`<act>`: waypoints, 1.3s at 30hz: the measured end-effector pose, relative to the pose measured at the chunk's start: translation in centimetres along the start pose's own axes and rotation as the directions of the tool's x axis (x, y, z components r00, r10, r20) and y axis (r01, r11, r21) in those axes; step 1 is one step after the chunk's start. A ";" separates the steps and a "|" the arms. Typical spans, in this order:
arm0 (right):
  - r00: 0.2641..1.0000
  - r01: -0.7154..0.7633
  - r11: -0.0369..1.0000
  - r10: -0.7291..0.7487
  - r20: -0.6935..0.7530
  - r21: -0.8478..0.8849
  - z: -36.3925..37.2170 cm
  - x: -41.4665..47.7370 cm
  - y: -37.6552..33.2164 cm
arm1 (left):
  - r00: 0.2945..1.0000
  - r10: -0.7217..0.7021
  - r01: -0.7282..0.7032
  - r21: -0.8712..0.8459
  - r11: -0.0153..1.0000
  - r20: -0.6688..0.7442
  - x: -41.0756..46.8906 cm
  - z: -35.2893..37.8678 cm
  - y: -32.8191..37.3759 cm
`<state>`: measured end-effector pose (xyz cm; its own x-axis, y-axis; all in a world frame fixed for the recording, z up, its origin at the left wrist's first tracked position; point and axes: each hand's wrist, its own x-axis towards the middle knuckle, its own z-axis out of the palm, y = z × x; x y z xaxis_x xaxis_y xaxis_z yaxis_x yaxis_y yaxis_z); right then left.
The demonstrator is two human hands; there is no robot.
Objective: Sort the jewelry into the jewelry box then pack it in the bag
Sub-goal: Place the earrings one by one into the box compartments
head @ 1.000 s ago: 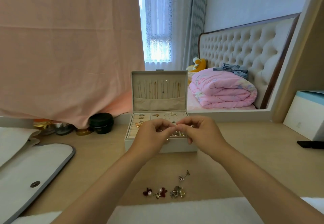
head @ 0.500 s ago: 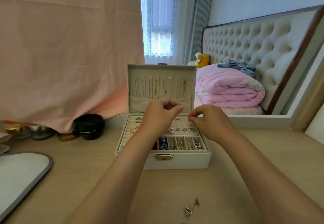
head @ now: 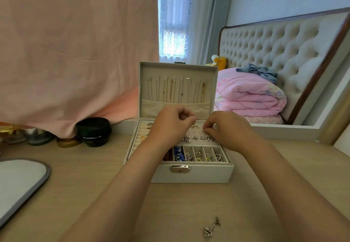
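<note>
The white jewelry box (head: 191, 174) stands open in the middle of the wooden table, its lid upright with thin necklaces hanging inside. Small front compartments hold rings and blue pieces. My left hand (head: 170, 123) hovers over the box's left half with thumb and finger pinched; nothing shows in them. My right hand (head: 226, 131) rests fingertips-down on the earring panel (head: 193, 134), pinching a tiny earring against it. A loose silver piece (head: 211, 227) lies on the table near me. The white bag (head: 20, 183) with grey trim lies flat at the left.
A black round case (head: 93, 131), a gold tin (head: 68, 143) and other small pots sit under a hanging pink cloth (head: 75, 48) at the back left. Behind the box a mirror frame (head: 284, 128) borders a reflected bed.
My hands, pinched together in front of the box a second ago, have parted and moved over it. The right hand has dropped to the earring panel. The view has moved closer to the box.
</note>
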<state>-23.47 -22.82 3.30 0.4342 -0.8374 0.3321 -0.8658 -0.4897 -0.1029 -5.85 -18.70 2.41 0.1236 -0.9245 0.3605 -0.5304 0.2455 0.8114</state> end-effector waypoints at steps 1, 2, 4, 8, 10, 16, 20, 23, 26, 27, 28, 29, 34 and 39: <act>1.000 0.002 1.000 -0.002 0.021 0.012 0.0 0.0 0.1 | 1.000 0.001 -0.001 0.001 1.000 0.002 0.0 0.0 0.0; 0.999 0.005 1.000 -0.006 0.040 0.031 0.0 0.1 0.2 | 1.000 0.001 -0.001 0.001 1.000 0.004 0.0 0.0 0.1; 0.998 -0.005 0.996 0.000 0.061 0.089 -0.1 0.1 0.4 | 1.000 0.005 -0.005 0.002 1.000 0.008 0.0 -0.1 0.2; 0.997 -0.068 0.981 0.060 0.049 0.182 0.2 0.0 0.4 | 1.000 0.006 -0.006 -0.024 1.000 0.028 -0.2 -0.1 0.5; 0.997 -0.082 0.953 0.082 0.012 0.290 0.3 -0.1 0.5 | 0.999 0.000 0.003 -0.054 0.999 0.038 -0.3 0.0 0.6; 0.991 0.044 0.645 0.067 -0.114 0.763 -1.9 -0.7 -0.5 | 0.998 -0.051 0.056 -0.244 0.968 0.028 -0.6 -0.1 1.4; 0.982 0.068 0.601 0.101 -0.160 0.796 -1.6 -0.6 -1.0 | 0.992 -0.111 0.124 -0.350 0.929 0.057 -0.9 0.0 1.9; 0.971 0.070 0.578 0.147 -0.188 0.813 -1.5 -0.6 -1.0 | 0.987 -0.135 0.158 -0.356 0.921 0.088 -1.0 0.0 2.1; 0.966 0.083 0.556 0.161 -0.205 0.827 -1.4 -0.8 -1.0 | 0.988 -0.132 0.154 -0.348 0.925 0.087 -1.0 0.0 2.3; 0.964 0.085 0.562 0.163 -0.211 0.823 -1.4 -0.8 -1.0 | 0.989 -0.125 0.146 -0.340 0.929 0.081 -0.9 0.1 2.3; 0.962 0.084 0.569 0.167 -0.215 0.818 -1.4 -0.8 -0.9 | 0.990 -0.116 0.134 -0.326 0.936 0.075 -0.9 0.1 2.3; 0.962 0.082 0.574 0.169 -0.216 0.815 -1.3 -0.8 -0.8 | 0.992 -0.103 0.121 -0.309 0.943 0.072 -0.8 0.2 2.2; 0.969 0.016 0.712 0.161 -0.185 0.702 -0.7 -0.4 0.6 | 0.991 0.053 -0.052 -0.009 0.999 0.119 -0.8 0.3 1.2; 0.998 -0.060 0.956 0.067 -0.016 0.286 0.1 -0.9 1.1 | 0.975 0.058 -0.153 0.464 0.873 0.214 -1.0 -0.1 0.4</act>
<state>-24.73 -22.65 2.82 0.3710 -0.8645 0.3390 -0.7828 -0.4876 -0.3866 -6.09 -17.66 2.43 -0.0895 -0.9497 0.3000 -0.8707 0.2209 0.4394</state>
